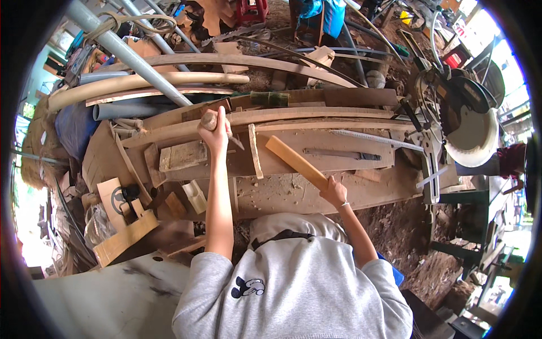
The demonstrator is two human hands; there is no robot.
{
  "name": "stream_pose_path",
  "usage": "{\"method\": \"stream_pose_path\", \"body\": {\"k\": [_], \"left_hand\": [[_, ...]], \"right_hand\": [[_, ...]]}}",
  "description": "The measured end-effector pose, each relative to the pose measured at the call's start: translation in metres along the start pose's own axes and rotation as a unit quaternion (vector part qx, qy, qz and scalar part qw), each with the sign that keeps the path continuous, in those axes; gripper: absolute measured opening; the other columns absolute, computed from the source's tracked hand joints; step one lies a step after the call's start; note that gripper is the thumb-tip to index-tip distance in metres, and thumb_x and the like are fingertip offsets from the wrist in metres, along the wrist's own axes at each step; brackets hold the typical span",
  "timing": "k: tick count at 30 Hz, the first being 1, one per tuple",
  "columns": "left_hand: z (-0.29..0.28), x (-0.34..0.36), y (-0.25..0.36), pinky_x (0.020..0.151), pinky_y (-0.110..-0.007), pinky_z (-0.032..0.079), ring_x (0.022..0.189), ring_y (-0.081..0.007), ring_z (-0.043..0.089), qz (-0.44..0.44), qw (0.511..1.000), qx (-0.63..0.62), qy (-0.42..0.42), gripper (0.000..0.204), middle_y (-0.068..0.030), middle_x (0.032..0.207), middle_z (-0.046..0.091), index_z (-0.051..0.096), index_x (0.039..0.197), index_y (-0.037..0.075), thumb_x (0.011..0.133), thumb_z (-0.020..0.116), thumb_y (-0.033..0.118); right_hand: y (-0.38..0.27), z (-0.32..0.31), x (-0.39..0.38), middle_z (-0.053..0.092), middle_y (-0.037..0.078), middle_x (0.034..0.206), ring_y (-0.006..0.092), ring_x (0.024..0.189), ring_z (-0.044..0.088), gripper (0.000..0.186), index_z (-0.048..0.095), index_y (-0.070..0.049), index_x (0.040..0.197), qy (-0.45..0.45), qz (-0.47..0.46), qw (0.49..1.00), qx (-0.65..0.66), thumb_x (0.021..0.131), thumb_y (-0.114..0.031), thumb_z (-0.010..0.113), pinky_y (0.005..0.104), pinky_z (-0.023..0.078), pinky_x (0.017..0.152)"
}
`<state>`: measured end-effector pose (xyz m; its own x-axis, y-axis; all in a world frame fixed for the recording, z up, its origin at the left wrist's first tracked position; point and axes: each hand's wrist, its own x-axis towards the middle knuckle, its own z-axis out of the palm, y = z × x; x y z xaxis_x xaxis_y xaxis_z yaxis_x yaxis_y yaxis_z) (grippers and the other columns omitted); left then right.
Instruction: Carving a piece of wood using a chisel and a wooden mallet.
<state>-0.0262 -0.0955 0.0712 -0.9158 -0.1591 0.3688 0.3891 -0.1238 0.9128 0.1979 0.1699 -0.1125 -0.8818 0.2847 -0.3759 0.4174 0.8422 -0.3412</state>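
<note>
My left hand (215, 135) is raised over the workbench, fingers closed round a wooden-handled blade (237, 143). Its round handle end points up and its short, pointed metal tip slants down to the right. In my right hand (335, 192) is the near end of a flat, light-brown wooden board (296, 163), which slopes away to the upper left. Between the two hands a narrow wood strip (256, 151) lies on the bench (282, 195), close to the board's far end. A dark, flat tool with a wrapped end (341, 153) rests right of the board.
A mitre saw (468, 101) stands at the right. Long wooden strips (271, 116) and grey pipes (141, 65) lie across the far side. Wood blocks (183, 155) sit left of my left arm, and shavings are scattered over the bench. Another person's sleeve (509, 163) shows at far right.
</note>
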Motion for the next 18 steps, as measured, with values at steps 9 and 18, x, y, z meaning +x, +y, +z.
{"method": "stream_pose_path", "body": {"k": [9, 18], "left_hand": [[0.032, 0.009, -0.007, 0.035, -0.020, 0.029, 0.037, -0.0051, 0.040, 0.036, 0.990, -0.070, -0.118, 0.026, 0.0013, 0.046, 0.044, 0.044, 0.061, 0.007, 0.084, 0.055, 0.004], [0.034, 0.009, -0.021, 0.035, -0.020, 0.030, 0.037, -0.0054, 0.040, 0.029, 0.987, -0.049, -0.148, 0.025, 0.0004, 0.047, 0.044, 0.044, 0.062, 0.006, 0.085, 0.055, 0.006]], "right_hand": [[-0.004, 0.008, -0.005, 0.061, 0.018, 0.074, 0.0350, 0.070, 0.061, 0.048, 0.047, -0.004, 0.093, 0.029, 0.008, 0.998, 0.047, 0.057, -0.027, 0.069, 0.0437, 0.049, 0.060], [-0.007, 0.007, -0.007, 0.061, 0.019, 0.075, 0.0362, 0.072, 0.061, 0.047, 0.047, -0.003, 0.093, 0.024, 0.014, 0.997, 0.076, 0.058, -0.025, 0.068, 0.0443, 0.050, 0.062]]}}
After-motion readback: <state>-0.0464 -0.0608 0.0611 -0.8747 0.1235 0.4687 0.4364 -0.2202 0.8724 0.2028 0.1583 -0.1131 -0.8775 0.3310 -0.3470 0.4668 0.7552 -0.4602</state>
